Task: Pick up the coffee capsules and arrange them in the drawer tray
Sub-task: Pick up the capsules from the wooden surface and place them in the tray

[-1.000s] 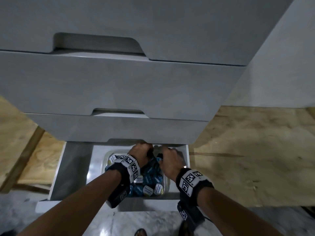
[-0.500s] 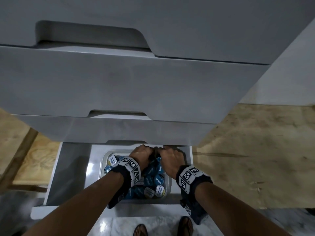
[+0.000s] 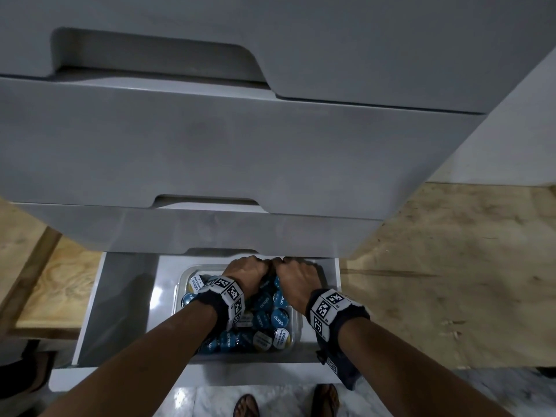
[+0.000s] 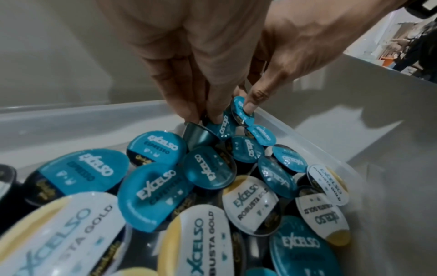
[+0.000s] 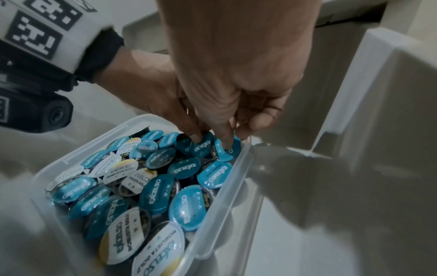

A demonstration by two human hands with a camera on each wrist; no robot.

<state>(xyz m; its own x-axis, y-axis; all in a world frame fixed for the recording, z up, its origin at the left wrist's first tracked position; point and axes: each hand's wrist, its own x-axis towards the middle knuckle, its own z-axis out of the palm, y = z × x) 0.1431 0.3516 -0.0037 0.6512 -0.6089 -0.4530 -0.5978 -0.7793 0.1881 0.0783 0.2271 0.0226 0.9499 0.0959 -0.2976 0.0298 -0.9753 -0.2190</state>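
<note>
- At twelve o'clock of the clear tray (image 3: 296, 329), left hand (image 3: 245, 273) pinches a blue capsule (image 4: 221, 128).
- Right hand (image 3: 296, 281) pinches another blue capsule (image 5: 227, 149) beside it.

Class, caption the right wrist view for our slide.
Both hands, right hand nearest, finger teal capsules at the far end of a clear tray.

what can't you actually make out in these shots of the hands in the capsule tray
- Head view: fingertips of the left hand and right hand are hidden behind their own knuckles.
- Head view: the tray's far end is covered by both hands.
- Wrist views: capsules lower in the pile are buried; a count is impossible.
- Left wrist view: nearest lids are blurred and cut by the bottom edge.
</note>
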